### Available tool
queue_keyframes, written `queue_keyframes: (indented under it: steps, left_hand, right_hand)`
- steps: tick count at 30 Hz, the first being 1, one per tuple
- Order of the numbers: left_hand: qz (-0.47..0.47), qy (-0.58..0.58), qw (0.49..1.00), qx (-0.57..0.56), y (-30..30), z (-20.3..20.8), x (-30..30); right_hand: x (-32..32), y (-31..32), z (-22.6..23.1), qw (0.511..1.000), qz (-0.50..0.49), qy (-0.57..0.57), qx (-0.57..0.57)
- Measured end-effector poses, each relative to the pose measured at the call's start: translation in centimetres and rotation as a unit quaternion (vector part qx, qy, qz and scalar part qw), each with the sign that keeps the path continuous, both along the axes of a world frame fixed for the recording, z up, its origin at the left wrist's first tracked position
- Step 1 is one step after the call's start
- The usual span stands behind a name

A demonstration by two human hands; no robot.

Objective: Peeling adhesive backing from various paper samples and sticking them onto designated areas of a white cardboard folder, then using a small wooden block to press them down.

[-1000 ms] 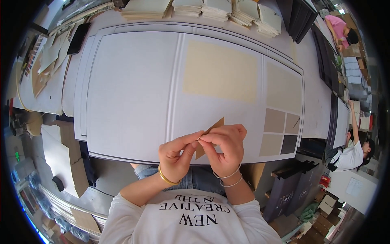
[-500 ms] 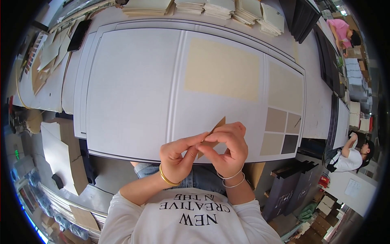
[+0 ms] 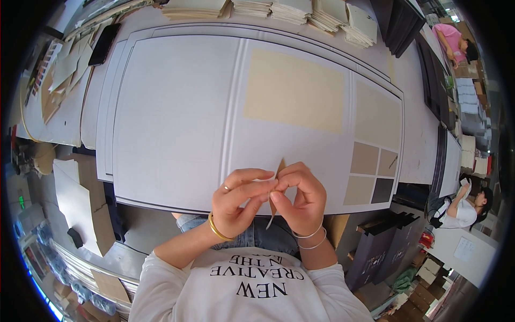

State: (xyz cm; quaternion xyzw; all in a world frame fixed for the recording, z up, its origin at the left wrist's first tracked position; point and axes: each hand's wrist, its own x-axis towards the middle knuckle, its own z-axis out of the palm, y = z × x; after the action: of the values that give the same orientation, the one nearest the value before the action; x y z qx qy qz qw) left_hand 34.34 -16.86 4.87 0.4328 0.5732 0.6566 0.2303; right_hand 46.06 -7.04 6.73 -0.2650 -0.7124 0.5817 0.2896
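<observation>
We see both bare hands in front of us, close together over the near edge of the board (image 3: pixel 171 118). A thin brown card (image 3: pixel 281 167) is up in the air between them, turned so we see it almost edge-on. The right hand (image 3: pixel 303 193) pinches the card with its thumb and finger. The left hand (image 3: pixel 236 196) has its fingers bent in, with the tips right by the card, but we cannot tell if they grip it too. We see a gold bangle (image 3: pixel 213 227) on the left wrist.

The board lies flat on the surface (image 3: pixel 416 123). It is big and white, with a pale yellow patch (image 3: pixel 295 88) past the hands, and a dark patch (image 3: pixel 382 190) at its near right corner. Near the far left corner of the surface we see a black phone (image 3: pixel 105 44), with scraps (image 3: pixel 65 75) by the left edge. Piles of card (image 3: pixel 294 11) stand in a row along the far edge, and black boards (image 3: pixel 396 29) lean at the far right corner.
</observation>
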Motion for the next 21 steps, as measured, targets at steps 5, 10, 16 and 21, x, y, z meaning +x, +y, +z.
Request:
queue_keyframes:
  steps: [5,10,16,21]
  left_hand:
    - [0.034,0.012,0.996,0.079,-0.8,-0.5,-0.4]
    - [-0.03,0.139,0.989,0.046,-0.9,-0.2,-1.6]
    - [0.027,0.162,0.986,-0.016,-1.4,-0.5,-1.9]
    - [0.001,0.1,0.995,-0.019,-1.2,-0.6,-2.0]
  right_hand:
    - [1.3,-0.1,-1.5,0.752,0.055,0.277,-0.596]
    - [1.6,0.5,-1.4,0.968,0.113,0.073,-0.213]
    - [3.5,0.9,-1.3,0.97,0.078,0.097,-0.208]
    - [1.4,0.6,-0.9,0.994,0.085,0.013,-0.063]
